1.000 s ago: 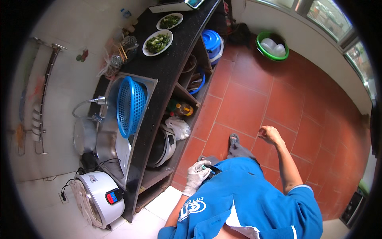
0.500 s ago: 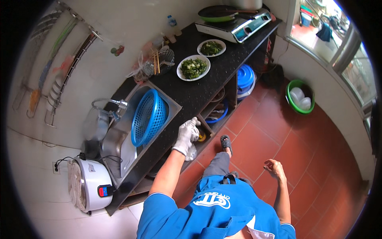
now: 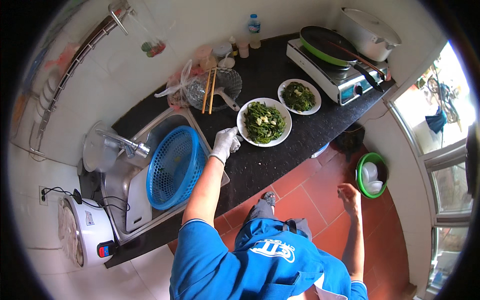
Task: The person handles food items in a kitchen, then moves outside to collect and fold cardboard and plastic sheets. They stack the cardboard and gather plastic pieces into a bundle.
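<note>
My left hand (image 3: 225, 144) wears a white glove and reaches over the black counter, its fingers curled together with nothing visible in them. Its fingertips come up to the left rim of a white plate (image 3: 284, 136) heaped with cooked leafy greens (image 3: 262, 123) and pale garlic bits; whether they touch is unclear. Behind and to the right stands a smaller white plate (image 3: 316, 106) of similar greens (image 3: 298, 96). My bare right hand (image 3: 349, 199) hangs over the floor at my right side, fingers loosely bent and apart, holding nothing.
A blue colander (image 3: 172, 167) leans in the metal sink (image 3: 116, 192), left of my arm. Wooden chopsticks (image 3: 209, 90) lie across a glass bowl (image 3: 230, 80). Far right are a gas stove (image 3: 320, 67), a frying pan (image 3: 320, 44) and a large pot (image 3: 370, 37). A green basin (image 3: 359, 175) sits on the floor.
My left hand has risen from beside the counter's front edge to the larger plate's rim. The view has shifted closer to the counter. My right hand still hangs at my side.
</note>
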### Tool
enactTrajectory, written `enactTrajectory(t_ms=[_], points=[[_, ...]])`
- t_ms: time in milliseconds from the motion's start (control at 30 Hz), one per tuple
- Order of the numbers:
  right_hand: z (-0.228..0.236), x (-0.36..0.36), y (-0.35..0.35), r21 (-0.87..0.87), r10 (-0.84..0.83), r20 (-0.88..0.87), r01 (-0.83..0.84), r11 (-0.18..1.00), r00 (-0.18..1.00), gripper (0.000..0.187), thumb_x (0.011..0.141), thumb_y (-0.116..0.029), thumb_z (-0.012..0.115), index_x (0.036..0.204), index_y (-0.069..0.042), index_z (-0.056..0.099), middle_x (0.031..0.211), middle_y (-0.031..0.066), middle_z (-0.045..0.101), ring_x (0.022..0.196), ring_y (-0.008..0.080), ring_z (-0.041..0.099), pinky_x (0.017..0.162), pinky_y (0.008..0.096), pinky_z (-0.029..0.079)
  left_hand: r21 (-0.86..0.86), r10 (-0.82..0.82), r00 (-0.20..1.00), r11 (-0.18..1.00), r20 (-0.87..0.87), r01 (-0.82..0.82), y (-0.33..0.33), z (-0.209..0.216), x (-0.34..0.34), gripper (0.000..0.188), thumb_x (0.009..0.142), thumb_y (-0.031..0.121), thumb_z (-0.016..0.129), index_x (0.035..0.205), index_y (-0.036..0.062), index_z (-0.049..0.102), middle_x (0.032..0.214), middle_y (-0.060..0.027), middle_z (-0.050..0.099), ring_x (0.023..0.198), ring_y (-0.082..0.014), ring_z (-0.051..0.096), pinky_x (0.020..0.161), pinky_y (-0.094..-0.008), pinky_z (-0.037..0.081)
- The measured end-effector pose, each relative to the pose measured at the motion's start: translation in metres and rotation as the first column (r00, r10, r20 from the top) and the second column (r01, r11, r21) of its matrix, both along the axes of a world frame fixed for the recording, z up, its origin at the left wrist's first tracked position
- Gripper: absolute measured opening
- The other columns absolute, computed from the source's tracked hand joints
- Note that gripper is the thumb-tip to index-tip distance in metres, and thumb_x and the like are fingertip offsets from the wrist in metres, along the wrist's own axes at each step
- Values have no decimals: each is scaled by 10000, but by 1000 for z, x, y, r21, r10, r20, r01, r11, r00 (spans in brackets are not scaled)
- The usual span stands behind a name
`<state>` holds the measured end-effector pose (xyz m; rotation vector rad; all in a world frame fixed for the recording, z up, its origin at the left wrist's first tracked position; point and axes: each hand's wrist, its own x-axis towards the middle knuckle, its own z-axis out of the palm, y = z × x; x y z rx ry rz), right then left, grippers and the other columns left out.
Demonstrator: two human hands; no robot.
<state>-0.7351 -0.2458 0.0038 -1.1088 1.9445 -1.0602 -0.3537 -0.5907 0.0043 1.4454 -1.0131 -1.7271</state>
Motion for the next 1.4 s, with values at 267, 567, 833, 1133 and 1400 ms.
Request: enactTrajectory(t_ms=[267, 567, 833, 1133, 1400], points=[[11, -36, -152, -43, 104, 142, -98, 994, 984, 224, 930, -175, 635, 1114, -46, 637, 876, 7, 648, 773, 84, 589, 686, 231, 479, -68, -144, 986, 986, 85, 150, -30, -8, 2, 242, 913, 205, 583, 713, 67, 587, 483, -37, 512, 357, -136, 441, 359, -314, 320], [-4, -65, -281, 9, -89, 376, 92, 996, 922, 414, 951, -222, 605, 1308, -29, 524, 865, 60, 670, 689, 108, 623, 601, 241, 509, 14, -32, 992, 999, 125, 30, 10, 7, -12, 235, 909, 139, 583, 688, 73, 541, 500, -22, 497, 342, -105, 412, 324, -273, 272], [-13, -64, -338, 90, 20, 480, -71, 993, 877, 414, 977, -191, 501, 1366, -52, 469, 887, 70, 673, 682, 130, 646, 617, 273, 548, 39, 278, 956, 958, 99, -283, 93, 9, -3, 160, 897, 127, 590, 765, 38, 592, 511, -4, 485, 369, -88, 417, 352, -249, 297], [-10, -34, -358, 37, 78, 452, -106, 994, 889, 345, 855, -1, 568, 1199, 21, 578, 789, 91, 690, 633, 153, 686, 543, 275, 578, 33, 376, 922, 924, 96, -380, 142, 24, 24, 164, 905, 96, 560, 748, 48, 559, 475, 7, 426, 331, -82, 335, 331, -260, 253], [5, 24, -355, 102, 92, 472, -158, 982, 876, 383, 852, -16, 581, 1233, 12, 560, 756, 87, 692, 654, 150, 695, 543, 280, 579, -195, 447, 773, 894, 450, -404, 160, 54, 24, 235, 930, 160, 619, 778, -16, 589, 479, -28, 463, 328, -103, 396, 318, -274, 271]])
